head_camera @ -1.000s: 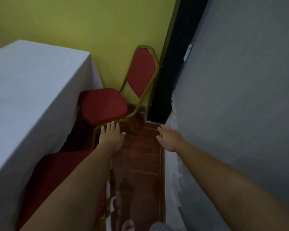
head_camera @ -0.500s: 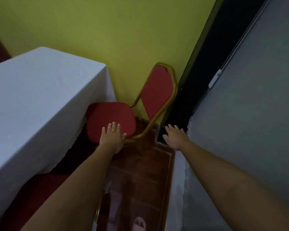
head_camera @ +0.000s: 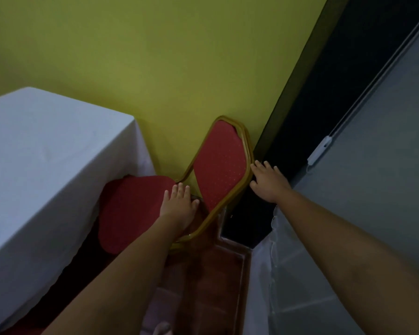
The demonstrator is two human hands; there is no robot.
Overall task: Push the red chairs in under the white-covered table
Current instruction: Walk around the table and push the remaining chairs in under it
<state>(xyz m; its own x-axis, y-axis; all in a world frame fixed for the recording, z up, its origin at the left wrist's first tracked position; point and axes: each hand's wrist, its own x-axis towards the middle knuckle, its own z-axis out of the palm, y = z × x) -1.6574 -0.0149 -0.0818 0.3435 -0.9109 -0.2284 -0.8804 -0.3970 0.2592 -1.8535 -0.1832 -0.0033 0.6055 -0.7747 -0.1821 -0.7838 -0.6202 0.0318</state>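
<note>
1. Where the yellow-green wall (head_camera: pixel 155 68) meets a dark doorway (head_camera: pixel 312 117), a red chair (head_camera: pixel 218 163) with a gold metal frame stands at the corner of the white-covered table (head_camera: pixel 46 165).
2. Its seat faces the table, the near-left edge of the cushion tucked just under the hanging cloth, while most of the seat is out in the open.
3. Its backrest stands up close to the wall, tilted slightly, right beside the doorway's edge.
4. The left hand (head_camera: pixel 179 206) is stretched over the back corner of the seat, palm down, fingers spread and flat; whether it actually presses on the cushion I cannot tell.
5. The right hand (head_camera: pixel 269 182) is at the outer rail of the backrest, fingers loosely apart, thumb near the gold tube; it is not closed around the frame, and whether it touches is hard to make out.
6. Both forearms are bare and reach forward over a reddish-brown floor (head_camera: pixel 215 286).
7. A grey wall (head_camera: pixel 373 213) runs along the right side.
8. Down at the lower left, a sliver of another red seat (head_camera: pixel 27 331) peeks out beneath the cloth's hem.
</note>
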